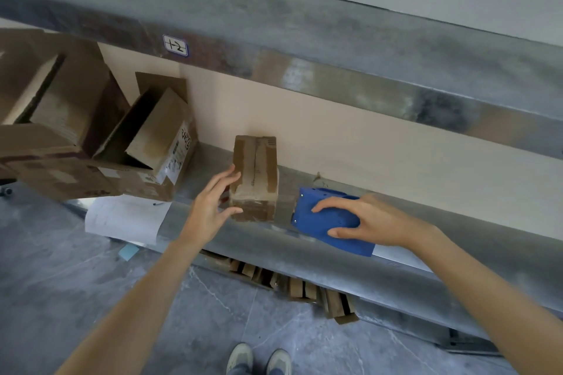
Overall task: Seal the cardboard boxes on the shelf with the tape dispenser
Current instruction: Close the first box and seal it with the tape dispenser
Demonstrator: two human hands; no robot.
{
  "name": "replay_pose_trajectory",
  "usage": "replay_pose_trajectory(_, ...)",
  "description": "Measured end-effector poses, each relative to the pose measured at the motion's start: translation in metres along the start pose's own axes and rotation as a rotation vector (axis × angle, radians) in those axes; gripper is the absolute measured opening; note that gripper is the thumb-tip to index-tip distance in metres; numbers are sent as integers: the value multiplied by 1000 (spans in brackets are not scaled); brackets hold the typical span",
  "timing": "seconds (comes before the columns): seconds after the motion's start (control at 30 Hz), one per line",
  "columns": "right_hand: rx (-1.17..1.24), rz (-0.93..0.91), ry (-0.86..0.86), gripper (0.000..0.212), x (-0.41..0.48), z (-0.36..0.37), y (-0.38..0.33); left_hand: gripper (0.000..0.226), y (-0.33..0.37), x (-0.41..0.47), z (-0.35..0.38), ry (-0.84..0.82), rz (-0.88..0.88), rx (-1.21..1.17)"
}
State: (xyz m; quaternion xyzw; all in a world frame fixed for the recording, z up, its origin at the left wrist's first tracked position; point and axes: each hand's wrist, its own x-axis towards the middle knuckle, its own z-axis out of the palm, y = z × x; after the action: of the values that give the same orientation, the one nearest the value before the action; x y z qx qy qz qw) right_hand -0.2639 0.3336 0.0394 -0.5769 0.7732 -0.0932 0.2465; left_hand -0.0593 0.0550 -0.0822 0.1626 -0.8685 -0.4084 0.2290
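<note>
A small taped cardboard box (255, 176) stands on the grey metal shelf (304, 256), near its front edge. My left hand (213, 205) touches the box's left side, fingers spread and thumb against its lower front corner. To the right lies a blue tape dispenser (323, 222) on the shelf. My right hand (365, 221) grips the dispenser from the right, fingers over its top and thumb along its near side.
Open cardboard boxes (143, 143) are stacked at the left of the shelf, with white paper sheets (128, 218) hanging below them. A metal beam with a label (175, 46) runs overhead. Flattened cardboard (304, 286) sits under the shelf. My shoes (259, 359) stand on the grey floor.
</note>
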Motion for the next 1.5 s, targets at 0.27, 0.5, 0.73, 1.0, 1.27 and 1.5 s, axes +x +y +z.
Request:
replay_pose_trajectory(0.27, -84, 49, -4, 41, 23, 0, -12, 77, 3, -1, 1, 26, -3, -35)
replay_pose_trajectory(0.5, -178, 54, 30, 42, 42, 5, -25, 78, 3, -1, 2, 33, -9, -56)
replay_pose_trajectory(0.73, -327, 70, 72, 40, 49, 11, -42, 80, 2, -1, 4, 45, -25, -86)
replay_pose_trajectory(1.0, -584, 103, 124, 45, 51, 36, -51, 81, 2, -3, 9, 77, -26, -110)
replay_pose_trajectory(1.27, -438, 197, 193, 49, 68, 51, -33, 83, 5, -5, 13, 74, -29, -101)
replay_pose_trajectory(1.5, 34, 417, 331, 51, 72, 62, 22, 83, 8, -3, 15, 102, -57, -94)
